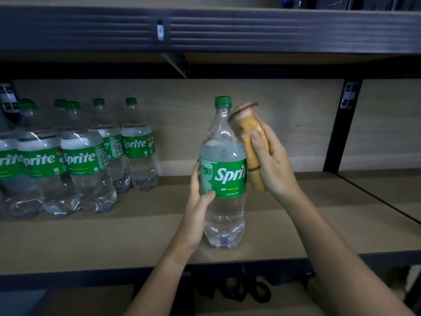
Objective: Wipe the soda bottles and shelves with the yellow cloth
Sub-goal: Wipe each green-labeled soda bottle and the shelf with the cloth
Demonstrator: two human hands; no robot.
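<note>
My left hand [198,199] grips the upright Sprite bottle [224,172] at its label, near the shelf's [114,236] front edge. My right hand [271,163] clutches the folded yellow cloth [251,137] against the bottle's right shoulder. More Sprite bottles [75,156] cluster far left.

A dim room, lit weakly from in front; a pale wood-grain back panel [273,133] stands behind the rack; a dark metal upright [339,133] rises at the right, with a slotted bracket [349,94] near its top; a ribbed dark beam [273,28] runs across overhead; below, shadowed tan surfaces [91,299].
</note>
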